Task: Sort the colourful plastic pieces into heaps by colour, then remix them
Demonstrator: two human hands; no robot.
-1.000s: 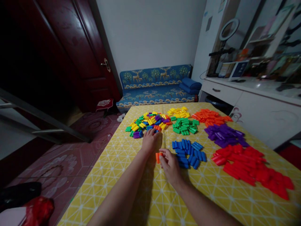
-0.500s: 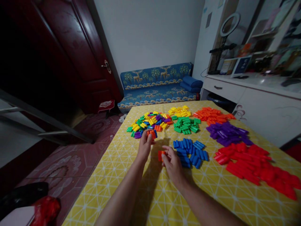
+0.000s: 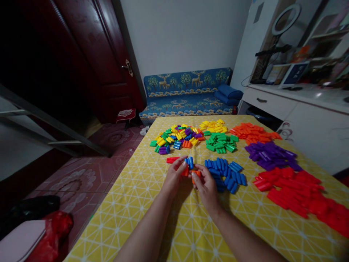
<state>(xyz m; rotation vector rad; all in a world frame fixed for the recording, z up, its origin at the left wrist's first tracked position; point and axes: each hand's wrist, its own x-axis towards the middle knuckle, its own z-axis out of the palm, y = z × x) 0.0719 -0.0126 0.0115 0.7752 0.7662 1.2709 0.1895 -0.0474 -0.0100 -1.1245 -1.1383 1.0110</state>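
Note:
My left hand (image 3: 176,176) is closed above the yellow cloth, its fingertips on an orange-red ridged plastic piece (image 3: 185,171). A blue ridged piece (image 3: 190,162) shows right at those fingertips, apparently held with it. My right hand (image 3: 205,183) pinches an orange ridged plastic piece (image 3: 196,175) between thumb and fingers. The two hands almost meet. Just beyond my left hand a red piece (image 3: 171,160) lies on the cloth. A pile of blue pieces (image 3: 223,173) is close to my right hand, and a mixed-colour pile (image 3: 178,135) lies farther off.
Separate piles of green (image 3: 220,142), yellow (image 3: 214,126), orange (image 3: 252,133), purple (image 3: 269,155) and red pieces (image 3: 297,191) spread over the table's right side. A patterned blue sofa (image 3: 180,98) stands behind the table (image 3: 128,218). White drawers (image 3: 272,103) are at right.
My left hand has drawn back from the mixed pile toward my right hand, bringing orange-red and blue pieces. The view has shifted slightly. My right hand still grips an orange piece.

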